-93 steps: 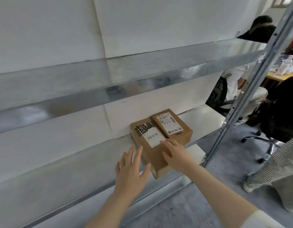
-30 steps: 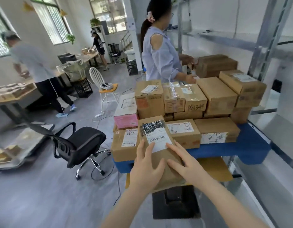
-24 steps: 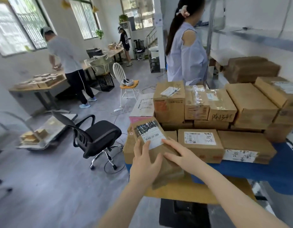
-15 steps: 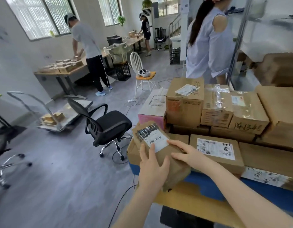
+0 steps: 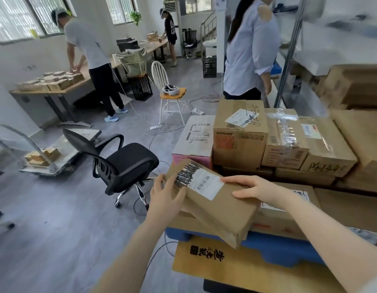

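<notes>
The labelled cardboard parcel [image 5: 223, 210] lies tilted in the lower centre of the frame, held between both hands. Its far end, with a white shipping label and black scribble, rests on the lowest cartons of a stack. Its near corner juts out past the edge of the blue counter [image 5: 274, 248] that carries the stack.

The left hand [image 5: 166, 197] is pressed flat against the parcel's left end, fingers straight and reaching up onto the top face. The right hand [image 5: 254, 188] lies on the top face just right of the label, fingers straight and pointing left, thumb spread. Neither hand is curled round the parcel.

Just behind the parcel stand a pink-sided box [image 5: 192, 137], a tall carton [image 5: 239, 142] and a tape-wrapped carton [image 5: 285, 138], side by side. A flat cardboard sheet [image 5: 236, 269] printed with black characters lies under the counter's front edge.

To the left, on the grey floor, is a black office chair [image 5: 128, 161], and beyond it a white chair [image 5: 169, 92] with an orange seat. A person in a pale blue shirt [image 5: 252, 51] stands at the metal shelving [image 5: 289, 49] in the upper right. In the upper left, a person in a white T-shirt [image 5: 86, 43] bends over a wooden counter [image 5: 56, 89] covered with small boxes.
</notes>
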Demonstrator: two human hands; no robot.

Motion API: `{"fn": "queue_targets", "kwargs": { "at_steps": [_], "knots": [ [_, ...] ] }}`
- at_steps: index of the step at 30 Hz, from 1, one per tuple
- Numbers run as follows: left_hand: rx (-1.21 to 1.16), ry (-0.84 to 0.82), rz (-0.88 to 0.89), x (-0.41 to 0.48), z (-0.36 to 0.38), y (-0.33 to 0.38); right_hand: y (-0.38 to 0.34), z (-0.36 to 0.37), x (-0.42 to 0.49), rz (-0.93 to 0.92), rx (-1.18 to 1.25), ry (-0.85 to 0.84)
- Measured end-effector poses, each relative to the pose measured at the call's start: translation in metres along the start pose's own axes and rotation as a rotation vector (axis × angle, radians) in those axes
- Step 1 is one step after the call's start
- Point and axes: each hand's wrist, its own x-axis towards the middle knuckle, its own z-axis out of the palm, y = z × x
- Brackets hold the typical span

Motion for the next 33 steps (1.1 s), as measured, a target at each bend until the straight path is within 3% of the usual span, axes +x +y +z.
{"fn": "queue_targets", "kwargs": {
  "at_steps": [3,8,12,22,28,33],
  "knots": [
    [-0.012,0.073,0.051,-0.004,0.002,-0.004,-0.005,0.007,-0.003,-0.011,-0.075,0.107],
    [0.013,0.149,0.099,-0.01,0.002,-0.001,0.013,0.063,-0.028,-0.068,-0.33,0.691],
    [-0.009,0.144,0.086,-0.01,-0.003,-0.001,0.023,0.095,-0.03,-0.055,-0.256,0.808],
    [-0.071,0.202,0.124,0.006,-0.011,-0.015,0.013,0.05,0.017,0.008,-0.187,0.802],
    [0.118,0.019,0.335,0.023,-0.013,-0.007,0.022,0.075,0.015,-0.068,-0.337,0.847],
    [0.22,-0.042,0.336,0.028,-0.013,-0.007,0.021,0.074,0.022,-0.058,-0.352,0.84]
  ]
}}
